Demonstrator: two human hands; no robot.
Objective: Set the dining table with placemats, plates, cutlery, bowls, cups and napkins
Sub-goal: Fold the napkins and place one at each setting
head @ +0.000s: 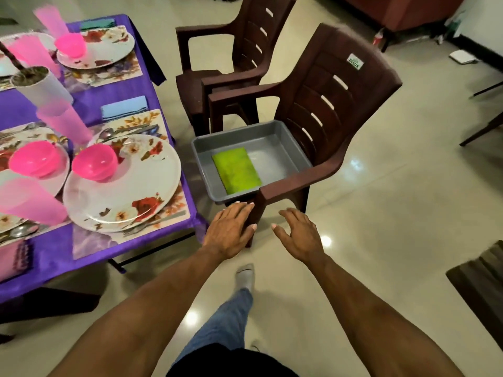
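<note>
Pale glossy floor tiles (381, 213) are filling most of the head view, with two brown plastic chairs (326, 104) standing from twelve to one o'clock and the table (54, 257), draped in purple cloth, sitting at nine to ten o'clock.

On the table, several settings are looking complete. Flowered placemats (130, 126) are lying under flowered plates (122, 186), pink bowls (95, 164) are sitting on the plates, translucent pink cups (65, 123) are standing beside them, and spoons (106, 133) are showing at the mats' edges. A blue napkin (123, 107) is lying just beyond the nearest mat, and a green one (98, 23) is lying past the far mat at eleven o'clock.

A grey tray (275, 140) is resting on the nearer chair's seat, holding only a lime-green napkin (236, 170), at the frame's centre.

Both hands are stretched out at six o'clock of the tray, empty, fingers spread and relaxed. The left hand (231, 232) is hovering at the tray's near corner beside the chair arm; whether it is touching is unclear. The right hand (299, 235) is floating over the floor, apart from everything.

Judging by this, the task is nearing its end: the last napkin probably needs fetching and laying. Settings beyond the left edge are cut off, so their state is unknown.
</note>
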